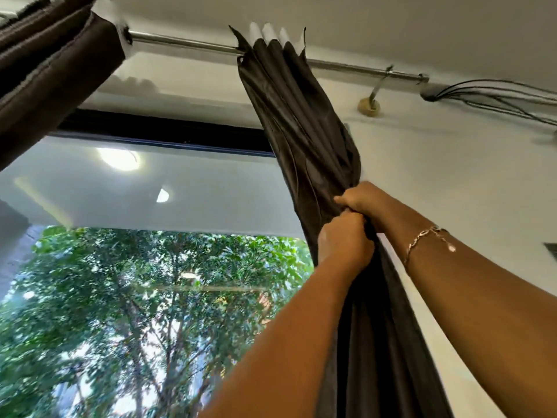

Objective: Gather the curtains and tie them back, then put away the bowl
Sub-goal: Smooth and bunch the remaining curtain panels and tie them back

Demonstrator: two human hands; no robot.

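Grips the gathered curtain in both fists, right hand above, left hand just below and touching it. Hangs from the rod in tight pleats, slants down and rightward to the fists, then drops on between the forearms and out of view. Lies up and left of the grip along its upper length and straight below it for the tail, with the long axis near vertical. Sits equally near both hands, so either could likely hold while the other wraps. Crowds the wall on the right, with little room there. Leaves open room leftward, in front of the window. Probably calls for binding the bunch at fist height.
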